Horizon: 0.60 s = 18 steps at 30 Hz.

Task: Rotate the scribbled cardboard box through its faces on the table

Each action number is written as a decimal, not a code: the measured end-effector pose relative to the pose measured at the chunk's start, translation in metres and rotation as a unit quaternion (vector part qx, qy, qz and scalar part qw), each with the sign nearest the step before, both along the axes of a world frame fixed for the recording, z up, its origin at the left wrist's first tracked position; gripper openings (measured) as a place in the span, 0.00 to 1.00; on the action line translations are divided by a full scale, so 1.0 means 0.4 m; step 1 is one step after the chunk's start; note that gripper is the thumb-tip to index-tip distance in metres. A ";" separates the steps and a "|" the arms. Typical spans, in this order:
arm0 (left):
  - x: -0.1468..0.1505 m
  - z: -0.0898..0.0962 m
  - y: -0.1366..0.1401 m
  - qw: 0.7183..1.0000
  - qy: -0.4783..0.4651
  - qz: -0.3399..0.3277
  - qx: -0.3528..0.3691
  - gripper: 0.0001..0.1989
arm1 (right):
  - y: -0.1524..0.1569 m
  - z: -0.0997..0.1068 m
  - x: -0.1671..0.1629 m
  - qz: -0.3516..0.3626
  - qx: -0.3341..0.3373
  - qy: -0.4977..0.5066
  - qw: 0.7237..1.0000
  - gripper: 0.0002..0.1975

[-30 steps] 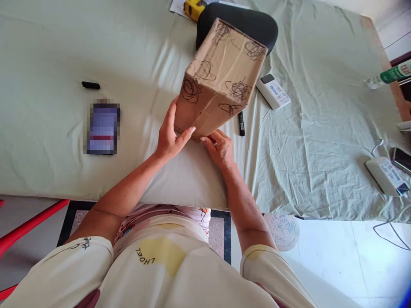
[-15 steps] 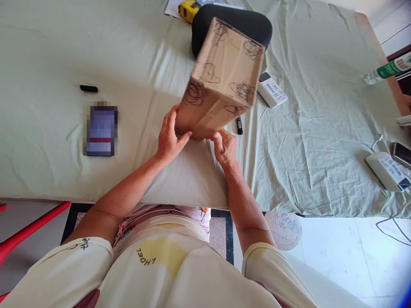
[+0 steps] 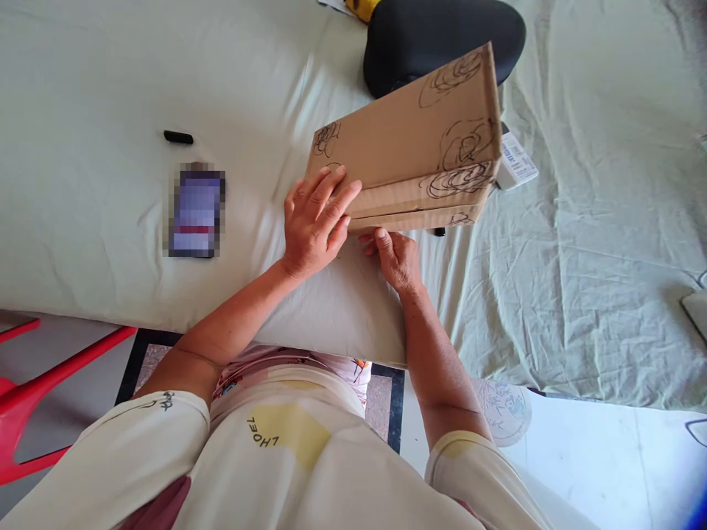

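Note:
A brown cardboard box (image 3: 403, 151) with black scribbled loops near its corners is tilted over the table, its long side turned towards me. My left hand (image 3: 317, 221) lies on the box's lower left, fingers spread over the side and thumb by the bottom edge. Below that edge, my right hand (image 3: 396, 259) has its curled fingers and thumb against the underside, where the contact is partly hidden. A black marker (image 3: 439, 231) peeks out from under the box, just right of my right hand.
Behind the box is a black case (image 3: 436, 44), with a yellow object (image 3: 363, 9) beside it. A white labelled device (image 3: 516, 163) lies to the right. On the left are a blurred phone (image 3: 196, 213) and a black cap (image 3: 178, 137). A red chair (image 3: 66, 368) stands front left.
The box has been turned so a long side faces me and its end points right. My left hand has moved from the lower corner onto the side. The view has shifted slightly.

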<state>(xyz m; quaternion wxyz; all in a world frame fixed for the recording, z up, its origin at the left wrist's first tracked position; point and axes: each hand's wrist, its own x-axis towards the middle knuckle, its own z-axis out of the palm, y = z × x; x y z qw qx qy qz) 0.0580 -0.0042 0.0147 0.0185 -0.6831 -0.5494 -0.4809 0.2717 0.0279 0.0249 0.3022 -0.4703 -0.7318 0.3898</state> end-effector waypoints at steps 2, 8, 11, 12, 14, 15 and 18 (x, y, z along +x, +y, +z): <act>0.003 0.004 0.002 1.000 -0.003 -0.005 -0.012 0.25 | 0.000 0.002 0.000 0.000 0.000 -0.017 1.000 0.42; 0.005 0.005 0.008 0.996 -0.050 -0.038 -0.066 0.26 | -0.006 0.012 0.000 -0.025 -0.001 -0.018 1.000 0.41; 0.007 0.007 0.009 0.995 -0.057 -0.040 -0.077 0.27 | -0.001 0.014 0.009 -0.061 0.005 -0.011 0.998 0.39; 0.008 0.008 0.009 0.995 -0.056 -0.037 -0.075 0.27 | 0.005 0.011 0.014 -0.077 0.012 -0.006 0.997 0.39; 0.011 0.009 0.009 0.995 -0.057 -0.033 -0.071 0.26 | 0.021 -0.004 0.026 -0.113 0.042 0.024 0.992 0.37; 0.012 0.008 0.009 0.995 -0.059 -0.033 -0.070 0.26 | 0.030 -0.014 0.033 -0.134 0.064 0.049 0.988 0.36; 0.013 0.004 0.011 0.995 -0.061 -0.031 -0.070 0.26 | 0.058 -0.041 0.056 -0.166 0.131 0.113 0.971 0.37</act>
